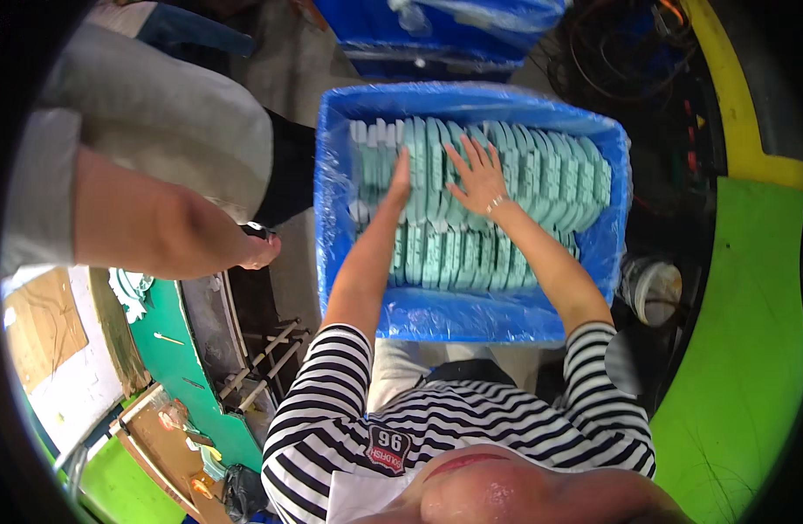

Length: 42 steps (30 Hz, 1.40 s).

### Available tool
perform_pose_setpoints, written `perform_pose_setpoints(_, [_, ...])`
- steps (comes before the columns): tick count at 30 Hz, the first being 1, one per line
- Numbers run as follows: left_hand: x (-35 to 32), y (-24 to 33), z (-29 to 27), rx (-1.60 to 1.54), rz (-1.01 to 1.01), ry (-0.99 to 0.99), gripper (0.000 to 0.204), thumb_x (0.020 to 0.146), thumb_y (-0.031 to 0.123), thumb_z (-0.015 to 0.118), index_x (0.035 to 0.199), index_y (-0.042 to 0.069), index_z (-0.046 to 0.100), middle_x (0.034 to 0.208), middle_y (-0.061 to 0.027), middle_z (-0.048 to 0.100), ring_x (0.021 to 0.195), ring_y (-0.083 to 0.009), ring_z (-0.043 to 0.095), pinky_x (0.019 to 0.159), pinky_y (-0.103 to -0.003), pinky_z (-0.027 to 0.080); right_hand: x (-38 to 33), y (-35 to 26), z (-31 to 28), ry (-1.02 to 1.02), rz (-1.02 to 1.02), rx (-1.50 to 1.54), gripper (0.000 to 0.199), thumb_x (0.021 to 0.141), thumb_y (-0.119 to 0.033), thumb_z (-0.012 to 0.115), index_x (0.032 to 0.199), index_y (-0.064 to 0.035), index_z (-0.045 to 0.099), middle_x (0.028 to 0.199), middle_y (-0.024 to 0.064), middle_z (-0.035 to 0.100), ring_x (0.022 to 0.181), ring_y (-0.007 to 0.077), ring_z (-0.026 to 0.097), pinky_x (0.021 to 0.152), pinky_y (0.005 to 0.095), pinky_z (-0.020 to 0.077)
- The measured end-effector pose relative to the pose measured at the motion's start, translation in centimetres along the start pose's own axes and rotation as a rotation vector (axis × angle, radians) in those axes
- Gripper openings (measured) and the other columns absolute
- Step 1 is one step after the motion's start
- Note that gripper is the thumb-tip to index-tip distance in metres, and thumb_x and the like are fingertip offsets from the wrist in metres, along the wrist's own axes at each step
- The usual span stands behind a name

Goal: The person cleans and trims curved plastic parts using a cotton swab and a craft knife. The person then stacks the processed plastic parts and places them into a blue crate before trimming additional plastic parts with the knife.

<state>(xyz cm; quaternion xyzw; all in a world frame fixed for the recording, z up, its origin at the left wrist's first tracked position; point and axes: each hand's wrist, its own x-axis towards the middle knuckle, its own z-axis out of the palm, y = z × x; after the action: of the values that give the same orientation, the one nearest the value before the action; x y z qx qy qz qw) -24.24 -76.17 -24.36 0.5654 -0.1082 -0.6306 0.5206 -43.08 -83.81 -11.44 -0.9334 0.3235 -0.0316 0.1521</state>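
Note:
Pale green moulded pieces (550, 175), flat and thin-edged, stand on edge, packed side by side in two rows inside a blue crate (618, 236) lined with clear film. My left hand (401, 182) reaches in edge-on, its fingers straight and together, with the palm side against the left part of the far row. Over the middle of that row my right hand (481, 177) lies with its fingers spread, touching the tops of the pieces. Neither hand grips a piece that I can see. Paler ends of several pieces (377, 133) show left of my left hand.
Another person's arm (157, 214) hangs close on the left. A second blue container (428, 35) stands beyond the crate. At right are a white bucket (656, 290) and a green panel (724, 367). A green-topped workbench (170, 341) with small items stands at lower left.

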Motion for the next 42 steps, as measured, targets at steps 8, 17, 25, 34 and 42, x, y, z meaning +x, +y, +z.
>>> perform_pose_setpoints(8, [-2.0, 1.0, 2.4, 0.199, -0.169, 0.065, 0.09, 0.081, 0.071, 0.028, 0.143, 0.009, 0.009, 0.148, -0.0112, 0.009, 0.136, -0.0253, 0.01, 0.109, -0.041, 0.009, -3.9, -4.1, -2.0, 0.017, -0.004, 0.135, 0.065, 0.08, -0.034, 0.056, 0.136, -0.013, 0.03, 0.14, 0.018, 0.024, 0.129, 0.0357, 0.025, 0.104, 0.0514, 0.017])
perform_pose_setpoints(17, [-1.2, 0.3, -0.7, 0.211, 0.116, 0.237, 0.082, 0.084, 0.066, 0.029, 0.138, 0.004, 0.025, 0.14, -0.0129, 0.031, 0.129, -0.0257, 0.029, 0.106, -0.037, 0.02, -15.6, -7.4, -5.7, 0.126, 0.106, 0.381, 0.055, 0.077, -0.027, 0.061, 0.123, -0.0029, 0.042, 0.126, 0.0228, 0.037, 0.112, 0.0406, 0.04, 0.095, 0.0476, 0.0316])
perform_pose_setpoints(25, [-4.0, 1.6, -1.9, 0.337, 0.038, 0.456, 0.092, 0.074, 0.076, 0.031, 0.139, 0.011, 0.025, 0.137, -0.0254, 0.029, 0.127, -0.0399, 0.028, 0.103, -0.046, 0.023, -24.1, -8.1, -6.4, 0.075, 0.208, 0.427, 0.049, 0.077, -0.025, 0.062, 0.116, -0.0013, 0.045, 0.121, 0.0218, 0.042, 0.108, 0.0384, 0.045, 0.092, 0.041, 0.0379])
perform_pose_setpoints(34, [-15.6, 2.2, 5.4, 0.777, 0.311, 0.423, 0.081, 0.08, 0.056, 0.051, 0.136, 0.003, 0.028, 0.129, -0.0265, 0.038, 0.122, -0.0394, 0.034, 0.1, -0.043, 0.028, -24.6, -7.7, -6.5, 0.017, 0.161, 0.481, 0.044, 0.075, -0.022, 0.061, 0.111, -0.0027, 0.047, 0.115, 0.02, 0.044, 0.106, 0.0374, 0.046, 0.088, 0.0421, 0.0397])
perform_pose_setpoints(42, [-42.3, 17.2, 7.4, 0.399, 0.311, -0.317, 0.043, 0.087, 0.032, 0.054, 0.117, 0.001, 0.051, 0.081, 0.0008, 0.053, 0.077, -0.0068, 0.048, 0.07, -0.021, 0.038, -21.1, -12.5, -5.0, -0.403, -0.027, 0.699, 0.038, 0.082, -0.029, 0.059, 0.108, -0.0025, 0.052, 0.103, 0.0147, 0.055, 0.096, 0.0289, 0.054, 0.085, 0.0369, 0.0416])
